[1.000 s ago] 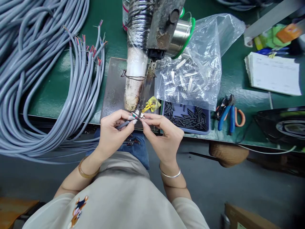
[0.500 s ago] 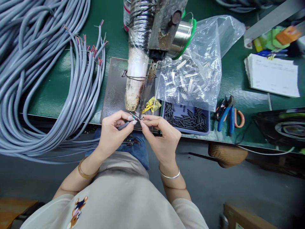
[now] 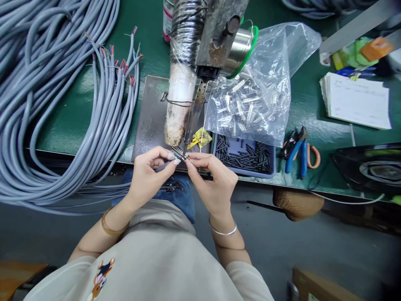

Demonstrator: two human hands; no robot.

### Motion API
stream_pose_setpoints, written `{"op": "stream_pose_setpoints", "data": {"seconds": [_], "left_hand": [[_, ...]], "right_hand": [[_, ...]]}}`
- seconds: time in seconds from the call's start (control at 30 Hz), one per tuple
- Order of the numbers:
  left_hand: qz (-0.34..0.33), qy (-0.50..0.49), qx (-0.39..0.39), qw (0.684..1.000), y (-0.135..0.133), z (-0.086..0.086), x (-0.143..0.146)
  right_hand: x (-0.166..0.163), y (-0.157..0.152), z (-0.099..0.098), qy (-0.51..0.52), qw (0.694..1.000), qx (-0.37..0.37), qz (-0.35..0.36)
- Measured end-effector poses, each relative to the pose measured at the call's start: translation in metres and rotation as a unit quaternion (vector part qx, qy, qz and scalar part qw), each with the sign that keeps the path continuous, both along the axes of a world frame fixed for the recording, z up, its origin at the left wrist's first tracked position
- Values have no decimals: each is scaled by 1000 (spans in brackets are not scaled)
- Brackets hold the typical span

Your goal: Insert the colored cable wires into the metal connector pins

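My left hand (image 3: 147,175) is closed around the end of a grey cable (image 3: 160,166), thumb and fingers pinching it just behind a small metal connector (image 3: 179,153) with coloured wires. My right hand (image 3: 210,180) pinches the other side of that connector with its fingertips. Both hands sit at the near edge of the green bench, right under the tip of a fixed soldering iron (image 3: 194,112). A thin solder wire (image 3: 205,113) runs down from a spool (image 3: 239,46) to the connector.
A big bundle of grey cables (image 3: 46,96) with stripped ends fills the left. A metal plate (image 3: 152,115) lies under the iron. A clear bag of metal shells (image 3: 257,92), a blue tray of black sleeves (image 3: 247,154), cutters (image 3: 299,146) and papers (image 3: 355,100) lie to the right.
Both hands have drawn the connector slightly nearer and lower under the iron's tip; otherwise the scene is the same.
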State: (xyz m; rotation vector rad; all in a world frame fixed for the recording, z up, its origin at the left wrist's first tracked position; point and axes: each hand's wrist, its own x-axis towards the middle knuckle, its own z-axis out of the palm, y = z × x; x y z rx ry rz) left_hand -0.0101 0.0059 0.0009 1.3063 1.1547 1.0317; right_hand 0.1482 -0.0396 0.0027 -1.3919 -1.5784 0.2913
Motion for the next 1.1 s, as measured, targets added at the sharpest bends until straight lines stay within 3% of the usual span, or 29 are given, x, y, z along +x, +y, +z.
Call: {"op": "stream_pose_setpoints", "data": {"seconds": [0.37, 0.53, 0.67, 0.83, 1.1], "left_hand": [[-40, -17, -37, 998, -8, -2, 0], [-81, -5, -14, 997, -13, 1, -1], [-86, -13, -37, 996, -13, 5, -2], [-58, -27, -41, 997, -15, 2, -1], [-4, 48, 57, 997, -15, -10, -2]], "right_hand": [[1, -2, 0, -11, 1000, 16, -8], [0, -5, -3, -13, 1000, -4, -26], [-2, -7, -4, -15, 999, -18, -39], [-2, -9, -5, -6, 999, -11, -32], [-2, -6, -8, -118, 989, 89, 4]]}}
